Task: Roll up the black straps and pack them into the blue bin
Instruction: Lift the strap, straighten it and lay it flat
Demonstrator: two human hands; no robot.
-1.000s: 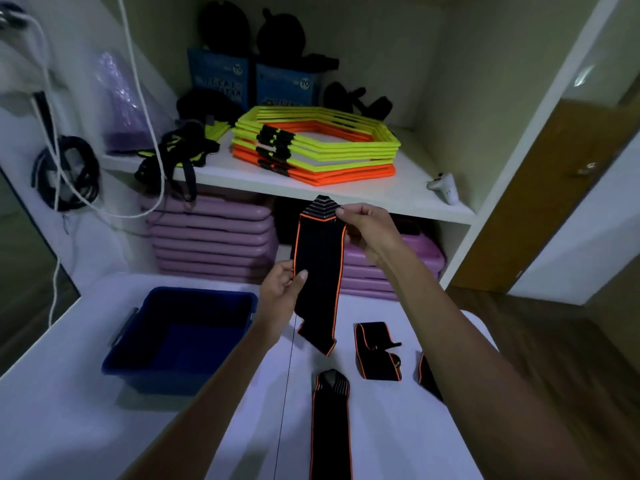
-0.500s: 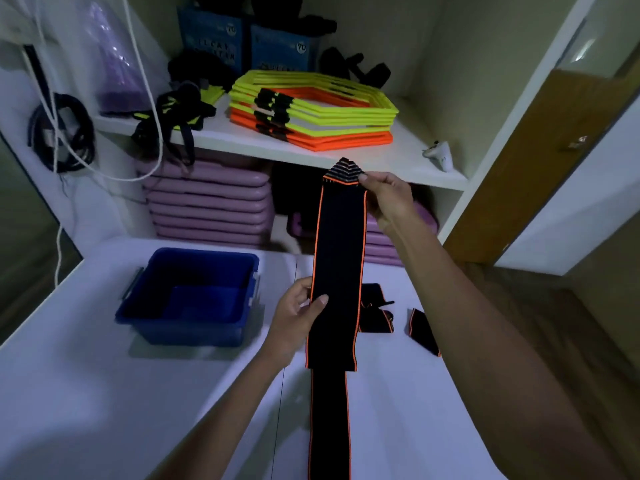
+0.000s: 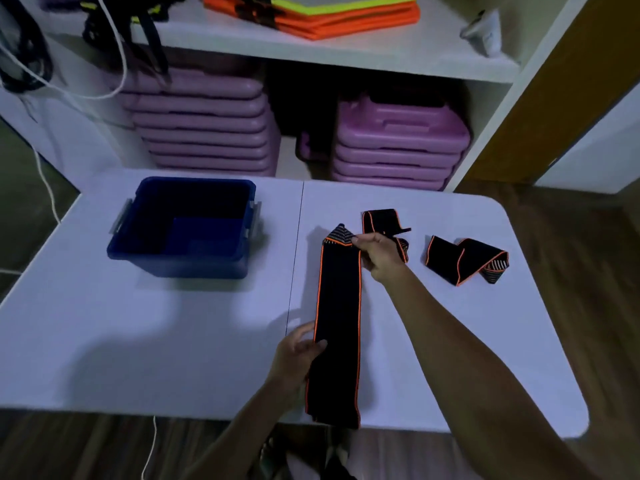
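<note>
Near edge first: the long strap (image 3: 341, 306) is lying flat on the white table (image 3: 138, 341), with its near end hanging just over the table's near edge. Its long axis is running near-to-far, almost straight away from you.

Your left hand (image 3: 296, 355) is pinching the strap's left edge in the near half, thumb on top. The fingers underneath aren't fully showing. Your right hand (image 3: 377, 256) is gripping the far tip at the striped grey end, fingers curled round its right corner. Both hands are holding the same strap, and it's looking flat between them.

The relation that matters: the strap is lining up along your reach, with the right hand at the far end and the left hand nearer you. I'm reading this as the lay-out step, with rolling not yet started. A roll would be travelling along that near-far axis, and your right hand is sitting on a free tip to start from.

Farther out, a folded strap (image 3: 381, 218) is sitting just behind your right hand, partly hidden by it. A zigzag strap (image 3: 464, 259) is lying to the right, apart from the long one. Both are unrolled.

The blue bin (image 3: 180, 266) is sitting far left, across the table seam, on your left hand's side. Its inside is dark and I'm seeing no rolls in it, so the task is looking early.
</note>
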